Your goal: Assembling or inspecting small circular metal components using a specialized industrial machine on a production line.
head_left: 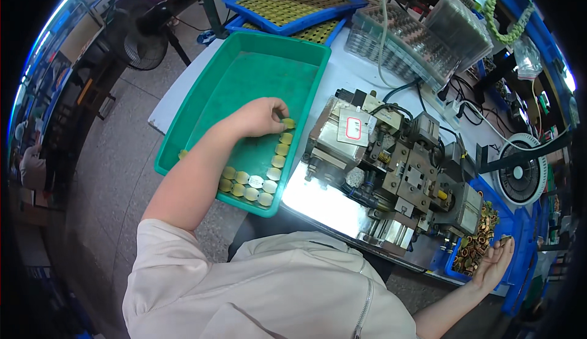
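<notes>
My left hand [264, 119] reaches into a green plastic tray [235, 64], its fingers pinched on a small yellowish, barrel-shaped metal piece [288, 122] by the tray's right wall. Below it, similar pieces [281, 149] run in a line down that wall. More pieces [253, 181] lie in rows along the near end. My right hand [494, 265] is over the right edge of a blue bin [451, 268] of small brass-coloured parts [474, 244]. A small part [505, 239] shows at its fingertips; its exact shape is too small to tell.
A metal machine fixture [403, 174] with cables stands between the tray and the bin. Blue trays [293, 3] of yellow pieces are stacked behind, beside clear plastic boxes [403, 39]. A small round fan [520, 169] stands at the right; a larger fan [143, 39] is at the far left.
</notes>
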Tool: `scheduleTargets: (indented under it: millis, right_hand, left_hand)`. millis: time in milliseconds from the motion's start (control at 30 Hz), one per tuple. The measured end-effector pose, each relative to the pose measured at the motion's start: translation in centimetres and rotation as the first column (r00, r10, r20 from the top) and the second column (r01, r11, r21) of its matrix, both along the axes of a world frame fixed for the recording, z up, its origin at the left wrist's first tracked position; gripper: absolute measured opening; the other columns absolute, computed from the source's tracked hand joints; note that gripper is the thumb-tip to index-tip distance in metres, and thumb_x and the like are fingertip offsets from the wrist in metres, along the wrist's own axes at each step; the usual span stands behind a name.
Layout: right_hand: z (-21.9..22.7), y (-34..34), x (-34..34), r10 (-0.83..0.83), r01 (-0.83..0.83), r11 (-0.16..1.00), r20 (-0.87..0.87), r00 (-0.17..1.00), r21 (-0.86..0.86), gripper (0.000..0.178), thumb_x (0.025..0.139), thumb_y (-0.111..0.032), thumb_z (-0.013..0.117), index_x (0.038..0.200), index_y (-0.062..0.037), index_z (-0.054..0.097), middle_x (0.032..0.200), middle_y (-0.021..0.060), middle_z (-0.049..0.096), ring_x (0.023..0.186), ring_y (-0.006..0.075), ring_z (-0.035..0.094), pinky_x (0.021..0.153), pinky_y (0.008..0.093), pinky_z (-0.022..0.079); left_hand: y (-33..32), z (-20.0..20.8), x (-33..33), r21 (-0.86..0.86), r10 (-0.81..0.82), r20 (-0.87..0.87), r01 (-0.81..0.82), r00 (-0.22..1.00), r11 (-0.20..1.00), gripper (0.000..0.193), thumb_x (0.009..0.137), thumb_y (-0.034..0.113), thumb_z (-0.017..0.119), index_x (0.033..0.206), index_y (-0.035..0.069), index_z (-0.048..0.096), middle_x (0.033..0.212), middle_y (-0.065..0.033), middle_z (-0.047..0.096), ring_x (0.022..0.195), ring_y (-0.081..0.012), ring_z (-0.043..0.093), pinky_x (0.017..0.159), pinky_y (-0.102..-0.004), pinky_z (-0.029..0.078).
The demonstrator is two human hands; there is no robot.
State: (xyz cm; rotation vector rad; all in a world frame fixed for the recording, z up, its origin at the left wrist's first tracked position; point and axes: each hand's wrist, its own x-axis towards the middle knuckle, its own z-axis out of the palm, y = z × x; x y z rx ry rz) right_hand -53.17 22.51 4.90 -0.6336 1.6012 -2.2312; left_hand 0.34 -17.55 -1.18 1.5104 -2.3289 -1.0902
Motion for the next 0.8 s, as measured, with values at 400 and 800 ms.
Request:
scheduleTargets:
  millis: [400,800]
  right_hand:
    - [2.6,-5.8,5.7,0.262,-0.236,0.951,-0.112,0.959,0.197,0.041,0.102,-0.009,0.063,0.141,0.0012,0.053,0.126,0.0116,0.063,0.094,0.0096,0.06,0.072,0.0147,0.046]
    - [1.8,-13.9,15.2,0.511,-0.108,0.785,-0.537,0.671,0.61,0.034,0.086,0.0,0.071,0.119,-0.0015,0.069,0.117,0.0085,0.067,0.101,0.0194,0.062,0.091,0.0289,0.05]
  left_hand:
    - [-0.4,0.4,-0.9,-0.006,-0.045,0.106,0.046,0.993,0.999,0.023,0.092,0.016,0.069,0.111,0.007,0.078,0.099,-0.0063,0.077,0.08,-0.0197,0.07,0.081,-0.0318,0.057]
    - [0.0,0.8,-1.8,-0.046,-0.096,0.108,0.101,0.99,0.994,0.022,0.092,0.019,0.068,0.107,0.007,0.079,0.1,-0.0075,0.078,0.083,-0.0248,0.071,0.084,-0.0364,0.057]
